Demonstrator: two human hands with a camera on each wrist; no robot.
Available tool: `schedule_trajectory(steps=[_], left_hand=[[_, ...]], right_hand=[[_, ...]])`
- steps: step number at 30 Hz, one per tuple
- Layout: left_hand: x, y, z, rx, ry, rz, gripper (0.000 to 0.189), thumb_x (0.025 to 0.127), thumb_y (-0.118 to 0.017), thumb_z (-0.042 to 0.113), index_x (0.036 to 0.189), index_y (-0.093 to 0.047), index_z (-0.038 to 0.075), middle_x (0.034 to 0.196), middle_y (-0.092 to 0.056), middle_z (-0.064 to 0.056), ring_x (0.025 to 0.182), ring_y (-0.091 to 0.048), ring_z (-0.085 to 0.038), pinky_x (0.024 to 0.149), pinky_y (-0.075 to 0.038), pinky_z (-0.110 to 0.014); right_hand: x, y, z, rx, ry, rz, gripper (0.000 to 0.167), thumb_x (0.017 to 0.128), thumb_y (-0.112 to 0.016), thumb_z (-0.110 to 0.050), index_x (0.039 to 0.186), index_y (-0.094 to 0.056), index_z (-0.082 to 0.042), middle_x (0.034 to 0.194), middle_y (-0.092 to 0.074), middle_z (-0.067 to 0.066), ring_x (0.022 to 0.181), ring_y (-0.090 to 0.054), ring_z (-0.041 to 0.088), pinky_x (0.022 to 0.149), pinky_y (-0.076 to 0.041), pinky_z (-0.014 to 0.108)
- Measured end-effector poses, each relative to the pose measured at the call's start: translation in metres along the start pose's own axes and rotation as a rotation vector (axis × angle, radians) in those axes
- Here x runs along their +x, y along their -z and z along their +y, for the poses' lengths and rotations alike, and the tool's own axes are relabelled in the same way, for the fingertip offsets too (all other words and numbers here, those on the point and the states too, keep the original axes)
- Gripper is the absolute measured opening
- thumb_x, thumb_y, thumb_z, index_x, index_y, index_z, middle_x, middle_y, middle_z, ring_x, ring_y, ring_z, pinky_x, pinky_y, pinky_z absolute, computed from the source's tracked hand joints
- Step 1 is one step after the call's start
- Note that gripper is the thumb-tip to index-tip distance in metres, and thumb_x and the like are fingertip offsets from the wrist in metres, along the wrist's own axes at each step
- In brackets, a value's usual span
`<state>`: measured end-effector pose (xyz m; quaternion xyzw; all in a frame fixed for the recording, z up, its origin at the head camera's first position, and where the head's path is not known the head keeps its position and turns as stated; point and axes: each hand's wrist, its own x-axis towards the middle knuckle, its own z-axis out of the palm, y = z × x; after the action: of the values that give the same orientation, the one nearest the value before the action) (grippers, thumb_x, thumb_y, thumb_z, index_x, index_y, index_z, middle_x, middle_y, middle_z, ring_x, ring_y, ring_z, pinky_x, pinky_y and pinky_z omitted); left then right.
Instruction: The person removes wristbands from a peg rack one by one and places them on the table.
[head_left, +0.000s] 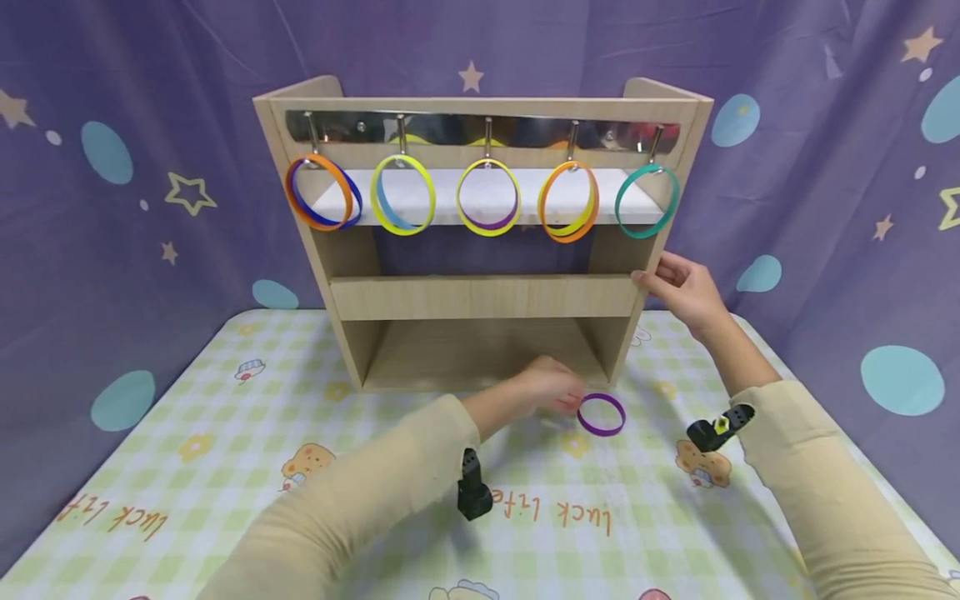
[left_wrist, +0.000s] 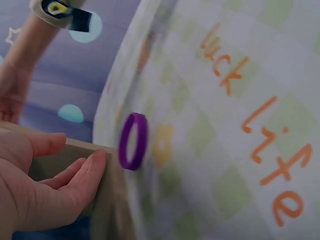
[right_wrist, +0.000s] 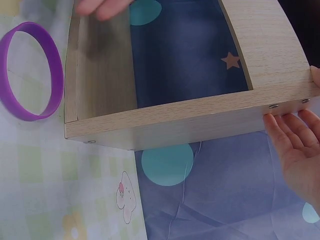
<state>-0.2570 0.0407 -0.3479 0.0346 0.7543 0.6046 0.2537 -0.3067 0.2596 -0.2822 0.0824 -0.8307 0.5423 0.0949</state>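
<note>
In the head view, the purple ring (right_wrist: 57, 75) is on the checked tablecloth (head_left: 225, 467), at four o'clock from the left hand (head_left: 551, 387), whose relaxed fingers stand apart from the thumb and hold nothing. Pinching the rim between thumb and fingertip looks surest; a sideways brush might slide it. At one o'clock from the ring, the right hand (head_left: 686, 292) grips the side of the wooden shelf (head_left: 483, 297); light, even pressure should suffice there. Towards twelve, beyond the tablecloth, hangs a patterned purple curtain (head_left: 150, 67).

Backed at twelve o'clock by a purple curtain (head_left: 555, 42) with stars (head_left: 471, 77). Spread toward six with a green-checked tablecloth (head_left: 570, 562), marked at eight with orange lettering (head_left: 138, 518).
</note>
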Motion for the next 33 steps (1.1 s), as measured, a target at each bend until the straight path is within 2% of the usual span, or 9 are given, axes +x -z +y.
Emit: schedule_trajectory(steps=[6,12,16,19,21,26,28,31,33], left_hand=[[-0.016,0.001,0.029,0.070,-0.048,-0.024,0.031,0.088,-0.067,0.008,0.114,-0.063,-0.009,0.113,-0.068,-0.025,0.111,-0.065,-0.035,0.095,-0.057,-0.036],[-0.030,0.002,0.062,0.123,-0.062,-0.023,0.027,0.090,-0.067,0.013,0.113,-0.066,-0.001,0.112,-0.070,-0.016,0.108,-0.067,-0.028,0.095,-0.058,-0.033],[-0.037,0.004,0.084,0.139,-0.112,-0.001,0.030,0.091,-0.066,0.016,0.117,-0.064,0.000,0.117,-0.069,-0.014,0.108,-0.067,-0.026,0.093,-0.058,-0.031],[-0.042,0.005,0.098,0.156,-0.179,0.017,0.031,0.092,-0.065,0.017,0.118,-0.064,0.000,0.119,-0.068,-0.014,0.107,-0.067,-0.026,0.091,-0.059,-0.030],[-0.045,0.005,0.106,0.170,-0.229,0.035,0.029,0.091,-0.066,0.018,0.115,-0.066,0.001,0.116,-0.069,-0.014,0.103,-0.068,-0.025,0.085,-0.060,-0.027],[-0.056,0.003,0.121,0.218,-0.372,0.093,0.024,0.090,-0.068,0.018,0.108,-0.070,0.003,0.109,-0.072,-0.012,0.100,-0.069,-0.024,0.070,-0.055,-0.016],[-0.061,0.002,0.126,0.276,-0.438,0.134,0.024,0.090,-0.068,0.020,0.109,-0.070,0.005,0.108,-0.073,-0.009,0.100,-0.069,-0.021,0.068,-0.053,-0.014],[-0.069,0.001,0.134,0.366,-0.533,0.204,0.026,0.090,-0.067,0.022,0.112,-0.069,0.008,0.109,-0.073,-0.004,0.102,-0.068,-0.014,0.071,-0.053,-0.012],[-0.074,0.000,0.139,0.395,-0.590,0.240,0.029,0.091,-0.066,0.022,0.116,-0.067,0.008,0.112,-0.072,-0.003,0.104,-0.067,-0.013,0.076,-0.053,-0.012]], right_hand=[[0.000,-0.001,0.001,-0.011,0.003,-0.001,0.059,0.091,-0.065,-0.032,0.142,-0.047,-0.009,0.137,-0.057,0.009,0.092,-0.060,-0.015,0.081,-0.053,0.007],[0.000,-0.001,0.001,0.000,0.022,-0.001,0.059,0.091,-0.066,-0.031,0.141,-0.047,-0.007,0.133,-0.062,0.001,0.092,-0.061,-0.014,0.081,-0.053,0.007],[0.001,-0.001,0.000,-0.002,0.029,-0.001,0.059,0.091,-0.066,-0.031,0.141,-0.048,-0.007,0.133,-0.062,0.001,0.092,-0.061,-0.014,0.080,-0.054,0.008],[0.002,0.000,-0.001,-0.003,0.026,0.001,0.058,0.091,-0.065,-0.031,0.141,-0.048,-0.008,0.134,-0.061,0.002,0.093,-0.060,-0.014,0.081,-0.054,0.008],[0.001,0.000,-0.001,-0.001,0.025,0.000,0.058,0.091,-0.065,-0.031,0.141,-0.048,-0.009,0.131,-0.063,-0.005,0.093,-0.060,-0.015,0.081,-0.053,0.008],[0.000,0.001,0.000,0.054,0.057,-0.023,0.059,0.091,-0.066,-0.028,0.141,-0.047,-0.003,0.105,-0.065,-0.028,0.093,-0.061,-0.014,0.080,-0.052,0.006],[0.000,0.002,0.001,0.101,0.080,-0.035,0.059,0.092,-0.065,-0.023,0.141,-0.044,0.001,0.099,-0.063,-0.030,0.093,-0.061,-0.013,0.079,-0.053,0.006],[0.000,0.002,0.002,0.115,0.094,-0.039,0.061,0.093,-0.064,-0.022,0.143,-0.040,0.004,0.102,-0.063,-0.028,0.093,-0.060,-0.014,0.079,-0.053,0.006],[0.000,0.002,0.002,0.100,0.084,-0.035,0.062,0.093,-0.063,-0.023,0.144,-0.039,0.003,0.114,-0.065,-0.021,0.093,-0.059,-0.015,0.080,-0.053,0.005]])
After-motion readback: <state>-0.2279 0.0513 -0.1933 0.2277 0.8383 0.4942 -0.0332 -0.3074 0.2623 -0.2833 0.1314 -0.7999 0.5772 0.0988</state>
